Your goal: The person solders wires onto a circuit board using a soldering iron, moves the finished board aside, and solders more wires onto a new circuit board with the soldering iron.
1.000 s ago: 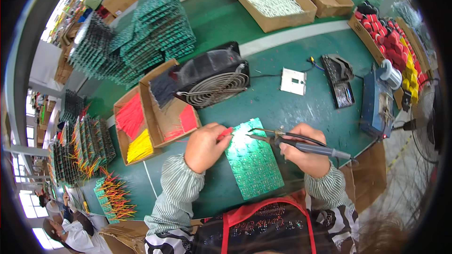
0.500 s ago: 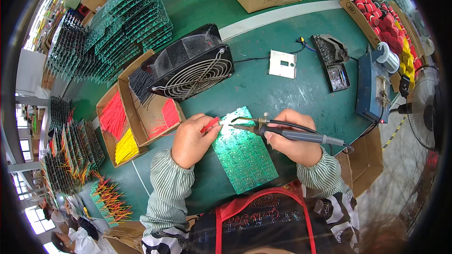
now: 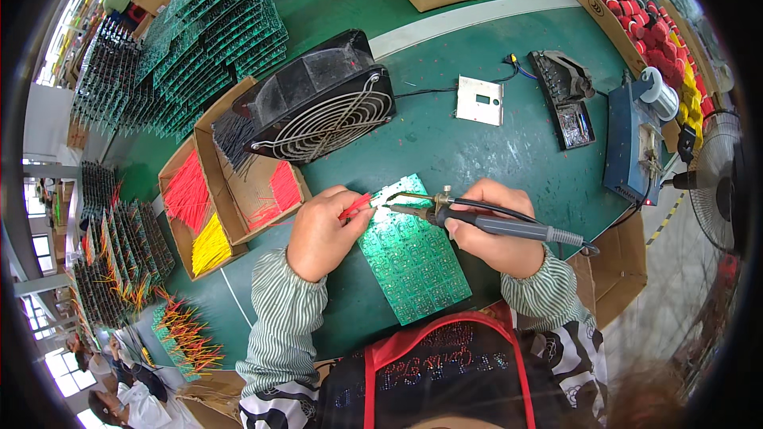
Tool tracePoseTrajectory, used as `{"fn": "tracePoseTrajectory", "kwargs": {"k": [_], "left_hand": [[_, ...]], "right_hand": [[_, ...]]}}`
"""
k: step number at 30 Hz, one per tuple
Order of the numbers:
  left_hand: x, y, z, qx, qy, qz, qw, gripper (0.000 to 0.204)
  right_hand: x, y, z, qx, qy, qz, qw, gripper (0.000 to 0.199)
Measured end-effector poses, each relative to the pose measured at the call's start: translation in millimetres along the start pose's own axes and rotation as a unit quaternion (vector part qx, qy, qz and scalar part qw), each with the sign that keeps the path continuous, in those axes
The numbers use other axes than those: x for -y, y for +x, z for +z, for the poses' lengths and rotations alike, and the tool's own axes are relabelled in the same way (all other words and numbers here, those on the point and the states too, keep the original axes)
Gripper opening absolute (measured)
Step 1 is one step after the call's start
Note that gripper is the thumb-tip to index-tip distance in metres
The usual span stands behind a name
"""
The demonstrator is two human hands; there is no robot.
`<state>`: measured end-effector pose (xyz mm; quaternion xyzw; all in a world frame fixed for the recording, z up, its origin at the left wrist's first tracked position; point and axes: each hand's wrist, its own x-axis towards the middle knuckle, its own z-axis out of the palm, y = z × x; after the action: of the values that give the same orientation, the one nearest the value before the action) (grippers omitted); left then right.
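Observation:
A green circuit board panel (image 3: 417, 270) lies on the green table in front of me, its upper end washed out by glare. My right hand (image 3: 501, 230) grips a grey soldering iron (image 3: 501, 225), with a thin feed tube and black cable along it. The iron's tip rests at or just over the board's upper left part. My left hand (image 3: 326, 230) pinches red wires (image 3: 359, 204) at the board's upper left edge, their ends close to the tip. Whether tip and wires touch is lost in the glare.
A black fan (image 3: 318, 103) stands behind my left hand, beside cardboard boxes of red and yellow wires (image 3: 210, 245). Stacked circuit boards (image 3: 214, 40) rise at the far left. To the right are a blue soldering station (image 3: 632, 143) with a solder spool (image 3: 658, 91) and a black tray (image 3: 574, 125).
Both hands stay almost in place at the board's upper end. The red wires in my left hand now lean a little differently, and the view has shifted slightly.

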<state>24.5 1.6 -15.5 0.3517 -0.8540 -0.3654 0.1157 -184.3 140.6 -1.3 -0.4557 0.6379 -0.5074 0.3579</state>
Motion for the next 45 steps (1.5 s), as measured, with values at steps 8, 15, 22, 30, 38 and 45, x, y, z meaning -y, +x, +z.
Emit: {"fn": "tracePoseTrajectory", "kwargs": {"k": [8, 15, 22, 30, 38, 45], "left_hand": [[-2, -3, -9, -0.062, 0.054, 0.045, 0.996, 0.012], [-17, -2, -22, -0.209, 0.215, 0.112, 0.948, 0.009], [-19, 10, 14, -0.046, 0.043, 0.039, 0.997, 0.011], [-16, 13, 18, -0.035, 0.028, 0.028, 0.999, 0.012], [-16, 11, 18, -0.038, 0.024, 0.022, 0.999, 0.012], [-13, 9, -15, -0.131, 0.142, 0.063, 0.979, 0.010]], "right_hand": [[8, -3, -11, -0.008, -0.009, -0.002, 1.000, 0.016], [1, -10, -18, -0.036, -0.004, 0.003, 0.999, 0.016], [-2, -8, -17, -0.042, 0.028, 0.026, 0.998, 0.016], [-8, -3, -15, -0.039, 0.006, 0.005, 0.999, 0.016], [1, -4, -18, -0.041, 0.003, 0.008, 0.999, 0.016], [-3, -12, -27, -0.051, 0.030, 0.036, 0.998, 0.016]]}}
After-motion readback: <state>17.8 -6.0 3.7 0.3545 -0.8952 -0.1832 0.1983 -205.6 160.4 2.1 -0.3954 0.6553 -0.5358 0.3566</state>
